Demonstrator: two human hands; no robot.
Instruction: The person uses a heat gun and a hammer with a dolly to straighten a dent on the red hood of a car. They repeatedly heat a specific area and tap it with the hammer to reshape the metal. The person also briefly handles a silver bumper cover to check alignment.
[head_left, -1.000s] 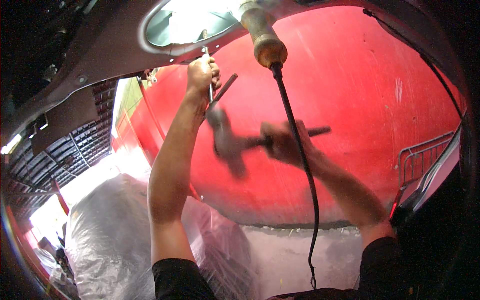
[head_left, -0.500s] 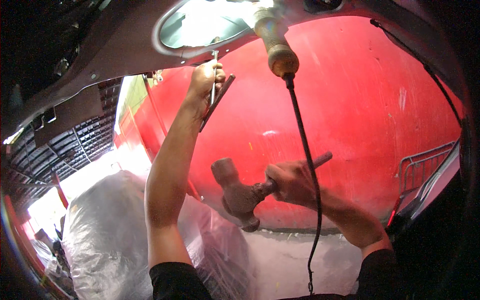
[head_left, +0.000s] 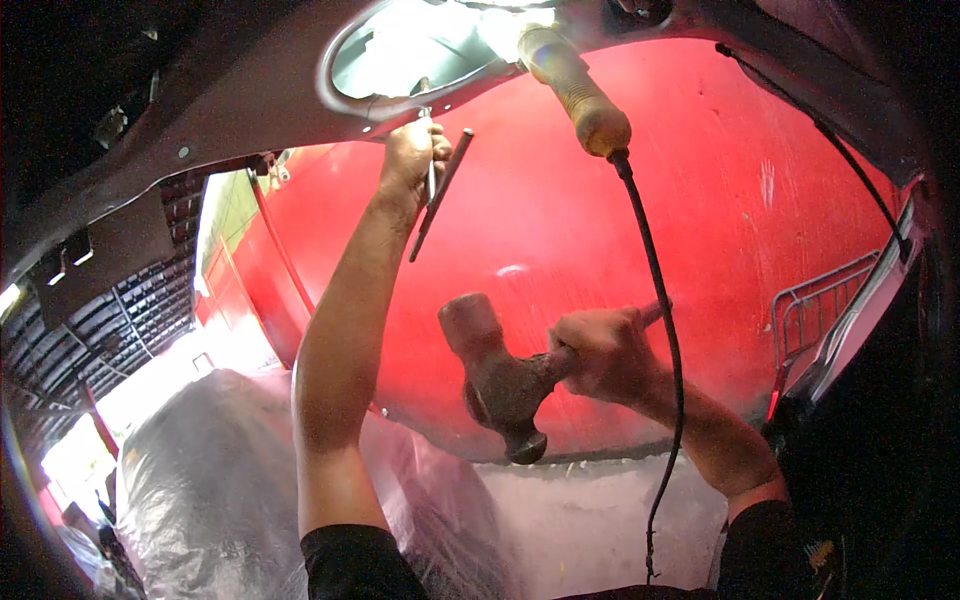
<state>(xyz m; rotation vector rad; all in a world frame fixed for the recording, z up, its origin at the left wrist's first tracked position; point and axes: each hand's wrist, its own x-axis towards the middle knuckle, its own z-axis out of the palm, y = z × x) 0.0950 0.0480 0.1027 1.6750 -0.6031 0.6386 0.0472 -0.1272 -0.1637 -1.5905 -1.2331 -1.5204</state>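
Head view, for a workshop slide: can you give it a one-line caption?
Left hand holds a thin chisel against the dark panel edge; right hand grips a hammer below it.

Light: daylight floods in at my lower left and glares overhead.
Shadows: rim areas dark.
Blur: my hammer [head_left: 497, 375] smeared.
Distortion: edges bend.

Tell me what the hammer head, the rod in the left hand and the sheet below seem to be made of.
Hammer: head looks like dull, worn metal, dark and reddish in this light; the handle is mostly hidden in the right hand.
Rod in the left hand: thin, straight and dark, probably steel.
Sheet: thin translucent plastic, judging by its wrinkles and glossy highlights.
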